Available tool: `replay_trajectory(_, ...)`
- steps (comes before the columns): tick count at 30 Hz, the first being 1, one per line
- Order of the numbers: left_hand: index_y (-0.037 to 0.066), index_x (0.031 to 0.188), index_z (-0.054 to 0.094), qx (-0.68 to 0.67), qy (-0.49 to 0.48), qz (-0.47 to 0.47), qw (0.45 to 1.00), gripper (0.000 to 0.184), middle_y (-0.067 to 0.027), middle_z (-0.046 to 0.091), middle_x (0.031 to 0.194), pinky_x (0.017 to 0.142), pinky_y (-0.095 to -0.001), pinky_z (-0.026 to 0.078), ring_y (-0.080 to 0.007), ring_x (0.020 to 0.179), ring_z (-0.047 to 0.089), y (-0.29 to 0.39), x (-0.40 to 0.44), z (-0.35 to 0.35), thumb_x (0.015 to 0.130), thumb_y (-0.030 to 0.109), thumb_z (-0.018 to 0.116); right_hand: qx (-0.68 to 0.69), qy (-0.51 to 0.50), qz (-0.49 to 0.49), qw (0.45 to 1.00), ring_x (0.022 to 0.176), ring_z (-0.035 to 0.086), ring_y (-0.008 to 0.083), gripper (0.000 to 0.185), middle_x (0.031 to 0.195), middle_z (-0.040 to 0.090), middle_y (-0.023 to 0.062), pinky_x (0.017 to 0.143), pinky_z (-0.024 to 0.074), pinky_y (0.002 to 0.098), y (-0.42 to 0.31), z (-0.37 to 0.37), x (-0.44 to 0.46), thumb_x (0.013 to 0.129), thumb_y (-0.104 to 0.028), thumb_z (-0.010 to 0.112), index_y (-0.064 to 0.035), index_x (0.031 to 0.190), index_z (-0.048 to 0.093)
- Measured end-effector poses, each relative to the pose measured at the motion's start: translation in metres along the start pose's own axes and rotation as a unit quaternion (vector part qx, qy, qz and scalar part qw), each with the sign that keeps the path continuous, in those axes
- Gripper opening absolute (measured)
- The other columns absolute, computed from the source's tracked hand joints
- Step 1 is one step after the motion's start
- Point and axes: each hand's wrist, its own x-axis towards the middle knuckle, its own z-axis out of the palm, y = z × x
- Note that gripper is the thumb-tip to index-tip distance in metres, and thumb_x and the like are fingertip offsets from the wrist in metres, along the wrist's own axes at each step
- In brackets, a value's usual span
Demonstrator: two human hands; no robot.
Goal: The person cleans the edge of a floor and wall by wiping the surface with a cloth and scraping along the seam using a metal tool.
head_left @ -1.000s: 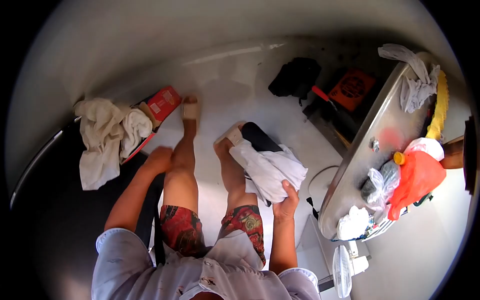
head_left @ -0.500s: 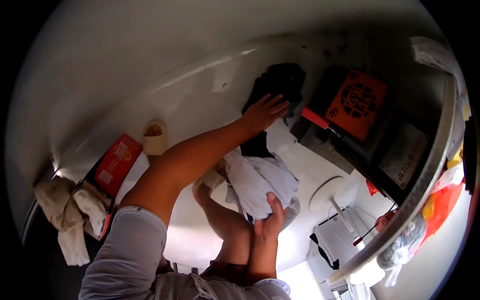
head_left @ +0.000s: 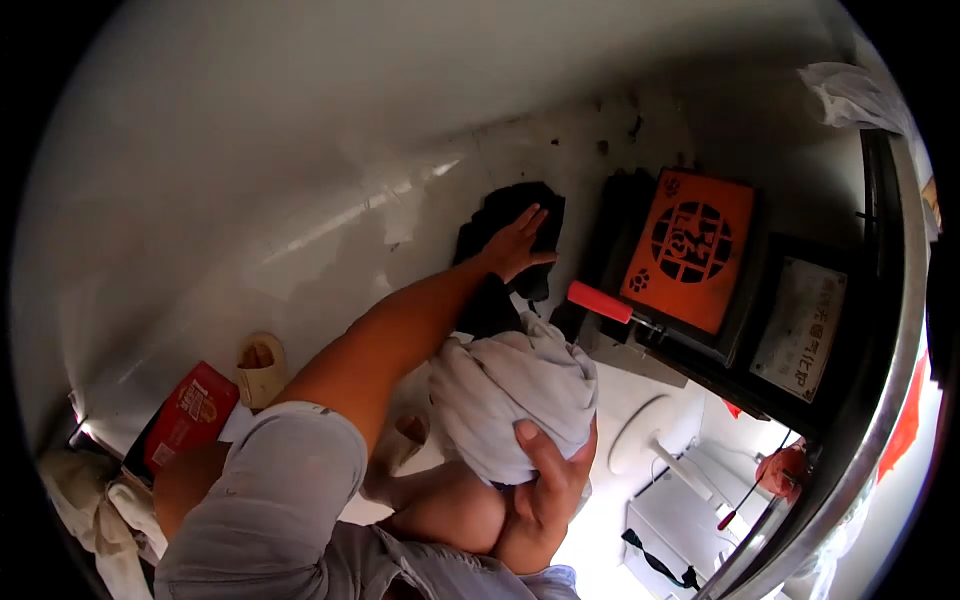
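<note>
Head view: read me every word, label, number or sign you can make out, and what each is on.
"气化炉", as best I can read: last characters on the grey plate; those before are too blurred.
Orange panel: character-like cut-out design, not readable with certainty.
Red box: pale print, too small to read.
No numbers can be made out.

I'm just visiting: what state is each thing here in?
White cloth: bunched, gripped in the right hand
Black bundle: crumpled on the floor, left hand spread over it
Orange-panelled unit: on or off, cannot tell
Red handle: sticking out, unheld
Red box: partly hidden
Beige cloth: crumpled
Plastic bag: crumpled
</note>
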Motion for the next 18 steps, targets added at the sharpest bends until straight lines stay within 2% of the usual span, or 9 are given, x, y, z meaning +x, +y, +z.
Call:
replay_trajectory(1,0.028,0.144,0.054,-0.001,0.01,0.012,1.0,0.059,-0.0135,0.069,0.113,0.127,-0.0572,0.006,-0.0323,0.135,0.051,-0.007,0.001,0.009,0.087,0.013,0.061,0.032,-0.017,-0.01,0.999,0.127,0.056,0.0339,0.079,0.135,0.057,0.0228,0.112,0.0392,0.0419,0.003,-0.001,0.005,0.073,-0.001,0.07,0.0069,0.146,0.04)
replay_trajectory(3,0.022,0.131,0.064,0.016,-0.085,0.012,0.996,0.05,-0.0109,0.068,0.09,0.12,-0.0574,0.025,-0.0323,0.111,0.063,-0.009,0.007,0.003,0.083,0.01,0.065,0.09,-0.046,-0.012,0.995,0.125,0.057,0.0286,0.079,0.134,0.058,0.017,0.109,0.0413,0.0391,0.011,-0.007,0.01,0.075,0.006,0.074,0.0025,0.147,0.041)
replay_trajectory(5,0.017,0.113,0.072,0.02,-0.153,0.017,0.988,0.033,-0.0094,0.07,0.081,0.107,-0.0565,0.042,-0.0314,0.093,0.069,-0.006,0.003,-0.009,0.081,0.011,0.066,0.098,-0.049,-0.012,0.994,0.124,0.057,0.0281,0.079,0.134,0.058,0.0171,0.109,0.042,0.0386,0.013,-0.007,0.013,0.075,0.007,0.074,0.0024,0.146,0.041)
replay_trajectory(7,0.013,0.09,0.078,0.02,-0.177,0.032,0.983,0.015,-0.0089,0.074,0.086,0.087,-0.0546,0.055,-0.0298,0.081,0.07,-0.009,0.008,-0.025,0.081,0.014,0.065,0.102,-0.047,-0.023,0.993,0.122,0.059,0.0269,0.075,0.131,0.059,0.0169,0.108,0.0426,0.0379,0.012,-0.008,0.011,0.075,0.006,0.075,0.0023,0.143,0.043)
replay_trajectory(10,0.009,0.079,0.077,-0.019,-0.128,0.076,0.989,0.012,-0.0099,0.073,0.085,0.061,-0.0504,0.056,-0.0314,0.087,0.071,-0.034,0.004,-0.042,0.079,0.011,0.065,0.068,-0.049,-0.036,0.996,0.119,0.059,0.0259,0.073,0.128,0.06,0.0159,0.107,0.0432,0.0372,0.01,-0.02,-0.002,0.074,0.006,0.075,0.002,0.14,0.045)
replay_trajectory(11,0.005,0.083,0.076,-0.025,-0.177,0.063,0.982,0.012,-0.0116,0.073,0.088,0.066,-0.0491,0.057,-0.0344,0.087,0.071,-0.046,0.002,-0.045,0.079,0.01,0.065,0.067,-0.043,-0.031,0.996,0.117,0.06,0.0252,0.073,0.126,0.06,0.0149,0.105,0.0438,0.0364,0.01,-0.024,-0.005,0.073,0.005,0.076,0.0019,0.139,0.046)
replay_trajectory(13,0.002,0.086,0.075,-0.039,-0.153,0.035,0.987,0.013,-0.0146,0.072,0.096,0.069,-0.0477,0.058,-0.0368,0.092,0.07,-0.068,-0.016,-0.082,0.078,0.01,0.068,0.077,-0.055,-0.037,0.995,0.117,0.06,0.0248,0.074,0.126,0.06,0.0147,0.105,0.0442,0.0361,0.011,-0.031,-0.005,0.072,0.004,0.076,0.0018,0.14,0.046)
replay_trajectory(17,0.009,0.119,0.071,-0.09,-0.148,-0.088,0.981,0.043,-0.0198,0.067,0.123,0.092,-0.0501,0.055,-0.039,0.107,0.066,-0.107,-0.057,-0.131,0.076,0.009,0.07,0.033,-0.036,-0.039,0.998,0.112,0.062,0.0232,0.069,0.121,0.063,0.0137,0.101,0.0464,0.0356,0.009,-0.034,0.003,0.071,0.001,0.078,0.0012,0.135,0.05)
replay_trajectory(18,0.009,0.123,0.068,-0.116,-0.175,-0.113,0.971,0.047,-0.0191,0.067,0.123,0.095,-0.0496,0.053,-0.0388,0.109,0.066,-0.117,-0.064,-0.141,0.077,0.009,0.071,0.013,-0.027,-0.034,0.999,0.11,0.063,0.0229,0.067,0.119,0.064,0.0135,0.101,0.0467,0.0354,0.009,-0.038,0.006,0.071,0.001,0.078,0.001,0.133,0.052)
